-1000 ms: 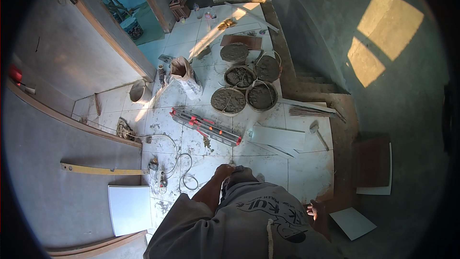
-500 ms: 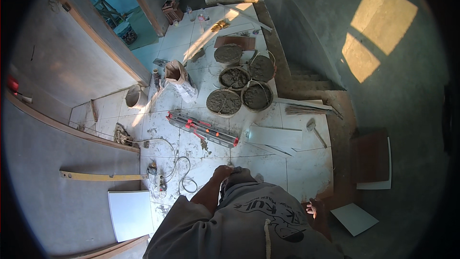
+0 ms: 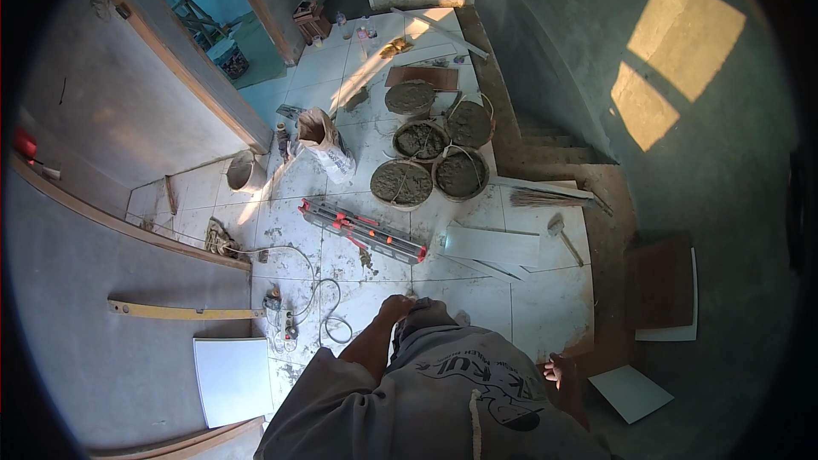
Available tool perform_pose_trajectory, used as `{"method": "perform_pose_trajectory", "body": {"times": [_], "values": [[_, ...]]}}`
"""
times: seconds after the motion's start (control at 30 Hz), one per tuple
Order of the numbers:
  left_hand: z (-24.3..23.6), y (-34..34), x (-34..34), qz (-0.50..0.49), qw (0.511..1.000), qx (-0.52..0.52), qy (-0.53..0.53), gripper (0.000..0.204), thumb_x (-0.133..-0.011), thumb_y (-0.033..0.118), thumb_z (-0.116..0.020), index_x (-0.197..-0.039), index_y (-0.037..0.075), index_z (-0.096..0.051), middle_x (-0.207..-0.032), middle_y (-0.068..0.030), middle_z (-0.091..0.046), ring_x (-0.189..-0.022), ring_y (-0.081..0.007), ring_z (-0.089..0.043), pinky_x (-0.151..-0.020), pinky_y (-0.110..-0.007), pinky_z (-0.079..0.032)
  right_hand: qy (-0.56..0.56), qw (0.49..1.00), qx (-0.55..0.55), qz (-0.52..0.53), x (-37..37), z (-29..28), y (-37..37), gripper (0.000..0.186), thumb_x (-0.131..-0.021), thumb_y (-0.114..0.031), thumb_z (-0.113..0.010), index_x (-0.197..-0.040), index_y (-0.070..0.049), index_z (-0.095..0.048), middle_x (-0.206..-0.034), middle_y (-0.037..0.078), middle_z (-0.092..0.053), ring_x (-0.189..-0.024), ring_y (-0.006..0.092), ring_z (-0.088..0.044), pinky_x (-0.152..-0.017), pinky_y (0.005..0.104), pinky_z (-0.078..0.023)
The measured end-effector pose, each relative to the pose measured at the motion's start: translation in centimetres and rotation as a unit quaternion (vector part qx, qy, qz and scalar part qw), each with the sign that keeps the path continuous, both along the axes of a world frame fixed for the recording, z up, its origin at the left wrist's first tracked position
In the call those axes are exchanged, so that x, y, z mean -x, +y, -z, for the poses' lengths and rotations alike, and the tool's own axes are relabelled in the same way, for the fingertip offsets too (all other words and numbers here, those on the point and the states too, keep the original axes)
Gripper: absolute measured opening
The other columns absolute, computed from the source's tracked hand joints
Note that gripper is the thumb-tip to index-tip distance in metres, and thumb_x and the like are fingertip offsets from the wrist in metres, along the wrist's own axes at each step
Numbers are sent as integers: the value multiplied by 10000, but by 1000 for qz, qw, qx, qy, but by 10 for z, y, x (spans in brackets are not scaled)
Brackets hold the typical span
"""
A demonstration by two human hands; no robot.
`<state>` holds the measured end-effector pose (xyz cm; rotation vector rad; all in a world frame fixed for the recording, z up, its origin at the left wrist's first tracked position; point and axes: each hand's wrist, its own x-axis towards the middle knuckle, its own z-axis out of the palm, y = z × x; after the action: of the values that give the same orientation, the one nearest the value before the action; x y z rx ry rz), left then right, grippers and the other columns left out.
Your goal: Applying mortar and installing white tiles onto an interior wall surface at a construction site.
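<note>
My left hand [image 3: 396,307] is closed in front of my body, beside my dark trouser leg [image 3: 428,313]; whatever its fingers hold, if anything, is hidden. Out to my right side hangs my right hand [image 3: 555,371], its fingers loosely bent and apart with nothing visible in them. On the white tiled floor ahead lies a grey and red manual tile cutter [image 3: 362,231]. A pale tile [image 3: 492,245] lies to the right of the cutter, with a hammer or mallet [image 3: 564,239] farther right.
Several buckets of wet mortar [image 3: 400,183] stand beyond the cutter, near a paper sack [image 3: 325,146] and a bucket [image 3: 245,172]. A yellow spirit level [image 3: 183,312], a power strip [image 3: 288,330] and a looped cable lie left. Steps [image 3: 558,146] descend at right; a broom [image 3: 550,198] lies near them.
The whole view has shifted very slightly, so the floor things sit a little lower and to the right. Both hands keep nearly the same places.
</note>
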<state>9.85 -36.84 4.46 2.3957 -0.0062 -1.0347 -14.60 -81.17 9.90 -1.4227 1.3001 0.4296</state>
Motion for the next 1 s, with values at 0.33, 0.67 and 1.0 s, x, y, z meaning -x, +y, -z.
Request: {"method": "perform_pose_trajectory", "body": {"times": [0.33, 0.67, 1.0], "values": [[-12, 0, 0, 35, 999, 14, -27, 460, -832, 454, -409, -907, 77, -661, -967, -191, -620, -945, -355, -576, -851, -411, -432, 9, 999, -24, 34, 3, 3, -2, 184, -832, -171, -555, -727, -40, -480, -567, 72, -496, -416, 165, -462, -367, 291, -425], [-43, -8, -4, 147, 986, -2, -78, 319, -848, 329, -418, -938, 127, -648, -949, -144, -635, -936, -314, -595, -824, -399, -465, 6, 999, -28, 21, 14, 12, -8, 196, -849, -178, -537, -720, -40, -481, -544, 55, -491, -409, 157, -470, -353, 287, -419], [-30, -13, 7, -10, 1000, 10, -23, 390, -811, 393, -470, -933, 72, -654, -963, -173, -630, -953, -325, -584, -852, -393, -440, 33, 999, -43, -8, 34, 61, -40, 232, -835, -222, -554, -910, -6, -516, -707, 134, -588, -493, 223, -549, -461, 362, -502]]}}
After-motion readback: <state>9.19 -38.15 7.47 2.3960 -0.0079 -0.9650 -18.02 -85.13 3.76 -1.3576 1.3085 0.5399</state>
